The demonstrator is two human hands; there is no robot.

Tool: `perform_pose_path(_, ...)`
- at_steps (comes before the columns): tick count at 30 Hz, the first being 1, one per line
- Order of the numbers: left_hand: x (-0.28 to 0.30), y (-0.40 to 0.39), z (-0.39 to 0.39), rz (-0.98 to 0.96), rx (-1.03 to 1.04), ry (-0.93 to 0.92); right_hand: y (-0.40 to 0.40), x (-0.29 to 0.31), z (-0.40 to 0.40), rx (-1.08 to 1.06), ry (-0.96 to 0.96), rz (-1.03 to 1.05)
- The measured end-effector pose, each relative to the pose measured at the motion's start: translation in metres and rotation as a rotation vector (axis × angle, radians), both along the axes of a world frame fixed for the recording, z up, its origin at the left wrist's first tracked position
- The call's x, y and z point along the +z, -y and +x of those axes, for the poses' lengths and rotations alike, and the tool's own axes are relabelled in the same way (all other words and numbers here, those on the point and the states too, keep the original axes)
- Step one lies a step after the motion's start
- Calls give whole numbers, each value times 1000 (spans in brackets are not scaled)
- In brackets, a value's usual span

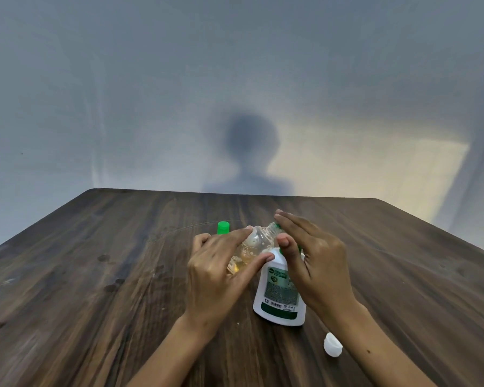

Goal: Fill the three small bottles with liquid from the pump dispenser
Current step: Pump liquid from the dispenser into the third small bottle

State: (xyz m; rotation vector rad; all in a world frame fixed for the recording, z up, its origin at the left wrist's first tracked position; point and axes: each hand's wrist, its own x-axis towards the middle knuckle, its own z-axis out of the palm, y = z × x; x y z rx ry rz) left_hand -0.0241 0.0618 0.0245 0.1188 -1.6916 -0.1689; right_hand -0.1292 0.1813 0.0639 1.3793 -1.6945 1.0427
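Observation:
My left hand (pixel 217 275) grips a small clear bottle (pixel 256 243), tilted with its open neck toward the right; a little yellowish liquid and bubbles sit in it. The neck meets the green nozzle of the white pump dispenser (pixel 280 291), which stands on the table. My right hand (pixel 316 258) lies flat over the green pump head, fingers straight, thumb against the pump. Another small bottle with a green cap (pixel 223 228) stands behind my left hand, mostly hidden. A third bottle is not in sight.
A loose white cap (pixel 333 344) lies on the dark wooden table (pixel 95 275) near my right forearm. A plain grey wall with a shadow of a head rises behind the table's far edge.

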Motion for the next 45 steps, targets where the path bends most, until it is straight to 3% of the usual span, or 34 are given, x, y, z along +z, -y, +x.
perform_pose_path(14,-1,3,-3,-16,-4,6,6,-8,3,-37,69,-44)
perform_pose_path(45,-3,4,-2,7,2,15,7,-8,1,-22,29,-41)
